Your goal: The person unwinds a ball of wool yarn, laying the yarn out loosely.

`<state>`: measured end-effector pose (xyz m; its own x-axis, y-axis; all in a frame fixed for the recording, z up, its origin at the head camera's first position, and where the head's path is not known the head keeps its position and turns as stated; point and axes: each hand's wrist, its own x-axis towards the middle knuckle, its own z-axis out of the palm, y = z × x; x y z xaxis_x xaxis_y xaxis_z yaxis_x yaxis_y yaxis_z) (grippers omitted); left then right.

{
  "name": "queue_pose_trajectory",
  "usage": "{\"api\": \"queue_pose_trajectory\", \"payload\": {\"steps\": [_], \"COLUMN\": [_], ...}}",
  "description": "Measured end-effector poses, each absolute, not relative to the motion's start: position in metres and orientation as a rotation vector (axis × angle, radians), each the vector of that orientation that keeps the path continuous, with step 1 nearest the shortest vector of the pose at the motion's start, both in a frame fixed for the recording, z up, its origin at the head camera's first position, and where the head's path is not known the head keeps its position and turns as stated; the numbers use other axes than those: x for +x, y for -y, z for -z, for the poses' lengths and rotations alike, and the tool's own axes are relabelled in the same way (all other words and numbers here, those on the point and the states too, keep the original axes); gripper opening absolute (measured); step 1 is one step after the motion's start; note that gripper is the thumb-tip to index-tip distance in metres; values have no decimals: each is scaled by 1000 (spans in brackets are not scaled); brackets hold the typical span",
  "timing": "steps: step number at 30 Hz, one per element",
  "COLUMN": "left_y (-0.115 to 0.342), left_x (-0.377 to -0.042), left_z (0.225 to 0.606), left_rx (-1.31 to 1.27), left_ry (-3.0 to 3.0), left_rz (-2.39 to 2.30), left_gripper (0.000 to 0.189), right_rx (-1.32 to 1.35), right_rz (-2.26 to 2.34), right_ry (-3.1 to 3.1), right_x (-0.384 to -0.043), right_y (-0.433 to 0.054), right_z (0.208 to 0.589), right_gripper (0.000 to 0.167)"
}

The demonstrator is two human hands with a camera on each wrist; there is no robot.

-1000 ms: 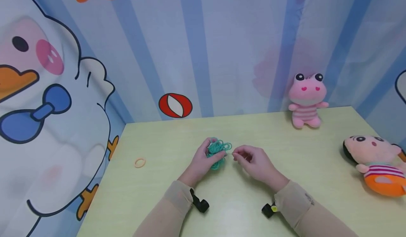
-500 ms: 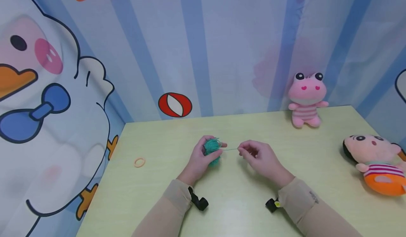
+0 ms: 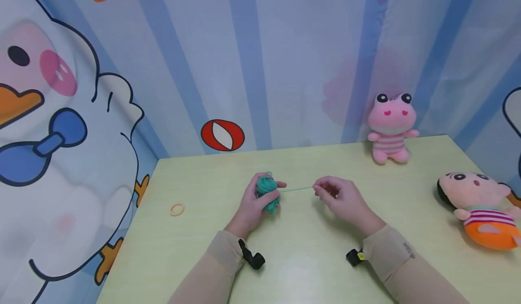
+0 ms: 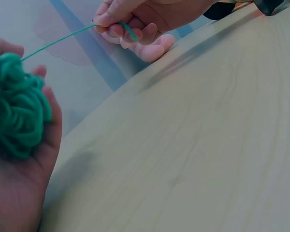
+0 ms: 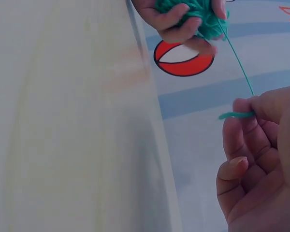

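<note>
A bundle of green yarn (image 3: 266, 186) lies in my left hand (image 3: 251, 206), thumb across its near side and fingers curled round the back. From the bundle a single strand (image 3: 297, 189) runs taut to my right hand (image 3: 342, 200), which pinches it between thumb and forefinger. In the left wrist view the looped yarn (image 4: 19, 108) rests against the palm. A short loose tail of the strand (image 5: 236, 115) sticks out past the right fingertips in the right wrist view. Both hands are held above the table.
On the pale wooden table (image 3: 301, 258), a small orange ring (image 3: 177, 210) lies at the left. A pink plush toy (image 3: 392, 127) sits at the back right, and another plush doll (image 3: 480, 209) lies at the right edge. A printed cloth (image 3: 293, 68) hangs behind.
My right hand has moved right and slightly away, drawing a longer strand out of the yarn bundle. The left hand has shifted a little left with the bundle.
</note>
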<state>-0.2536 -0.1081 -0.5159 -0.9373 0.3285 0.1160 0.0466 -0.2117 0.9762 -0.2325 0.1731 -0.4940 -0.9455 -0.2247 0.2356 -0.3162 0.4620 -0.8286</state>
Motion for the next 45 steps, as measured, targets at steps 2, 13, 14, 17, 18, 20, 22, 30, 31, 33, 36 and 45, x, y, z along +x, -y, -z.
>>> {"api": "queue_pose_trajectory", "payload": {"steps": [2, 13, 14, 17, 18, 20, 22, 30, 31, 33, 36, 45], "left_y": [108, 108, 108, 108, 108, 108, 108, 110, 110, 110, 111, 113], "left_x": [-254, -255, -255, -256, -256, -256, -256, -256, -256, -256, -256, -258], "left_z": [516, 517, 517, 516, 516, 516, 516, 517, 517, 516, 517, 518], "left_rx": [442, 439, 433, 433, 439, 456, 468, 484, 484, 477, 464, 483], "left_ry": [-1886, -1811, -1814, -1830, -1813, -1769, -1725, -1850, -1851, -1830, -1756, -1734], "left_rz": [-2264, -2257, -2262, -2264, -2270, -2278, -2287, -2242, -2245, -2257, -2300, -2371], "left_gripper": [54, 30, 31, 40, 45, 55, 61, 42, 42, 46, 46, 33], "right_rx": [480, 455, 450, 437, 435, 431, 433, 395, 389, 384, 383, 330], "right_rz": [-1496, -1456, -1450, -1432, -1425, -1417, -1415, -1408, -1410, -1411, -1409, -1340], "right_ry": [2613, 2656, 2660, 2662, 2660, 2657, 2652, 2636, 2631, 2619, 2608, 2657], "right_x": [-233, -236, -236, -236, -236, -236, -236, -237, -237, -239, -240, -242], "right_y": [-177, -198, -200, -205, -207, -210, -212, -221, -222, -224, -226, -233], "right_z": [494, 493, 493, 492, 492, 492, 492, 492, 492, 492, 493, 493], "right_gripper": [17, 19, 19, 19, 19, 19, 18, 19, 19, 20, 21, 25]}}
